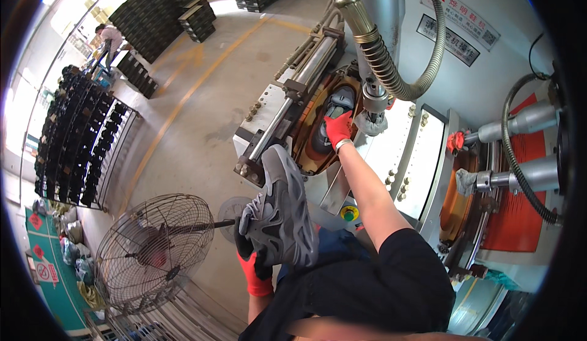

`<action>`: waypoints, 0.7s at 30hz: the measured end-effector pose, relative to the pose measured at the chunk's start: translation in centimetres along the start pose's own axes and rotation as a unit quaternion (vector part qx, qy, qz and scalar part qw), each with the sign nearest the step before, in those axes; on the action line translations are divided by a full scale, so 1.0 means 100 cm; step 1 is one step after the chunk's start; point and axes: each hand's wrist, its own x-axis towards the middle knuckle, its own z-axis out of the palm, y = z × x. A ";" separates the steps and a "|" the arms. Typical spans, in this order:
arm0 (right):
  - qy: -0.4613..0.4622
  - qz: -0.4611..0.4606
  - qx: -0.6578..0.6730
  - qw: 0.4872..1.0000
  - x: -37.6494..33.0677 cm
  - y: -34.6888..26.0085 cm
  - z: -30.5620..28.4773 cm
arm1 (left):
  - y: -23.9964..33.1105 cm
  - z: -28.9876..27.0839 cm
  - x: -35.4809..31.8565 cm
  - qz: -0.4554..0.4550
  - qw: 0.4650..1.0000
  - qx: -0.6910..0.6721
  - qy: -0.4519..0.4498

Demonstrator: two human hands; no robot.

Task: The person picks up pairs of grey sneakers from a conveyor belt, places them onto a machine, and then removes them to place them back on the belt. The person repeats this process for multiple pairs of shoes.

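A grey sneaker [280,209] with pale laces and a thick, wavy sole is held up by my left hand [257,275] in a red glove, gripped around its heel and collar. The fingers of that hand are partly behind the shoe. Farther off, a second grey shoe [322,136] lies in the padded bed of a pressing machine [306,148]. My right hand [338,128], also gloved in red, reaches down onto this shoe with its fingers curled at the opening. A cloth-wrapped press head [371,123] hangs just right of it.
On the right stands another press station with cloth-wrapped rams [468,181]. A caged fan [156,252] is at lower left, and a shoe rack [79,139] beyond it. Dark boxes [147,20] are stacked at the back, near another person [111,40]. A green-and-yellow button [349,213] sits near my waist.
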 end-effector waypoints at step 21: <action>-0.058 -0.025 0.431 0.900 -0.355 0.091 -0.210 | 0.028 0.002 0.139 -0.072 0.969 -0.036 -0.232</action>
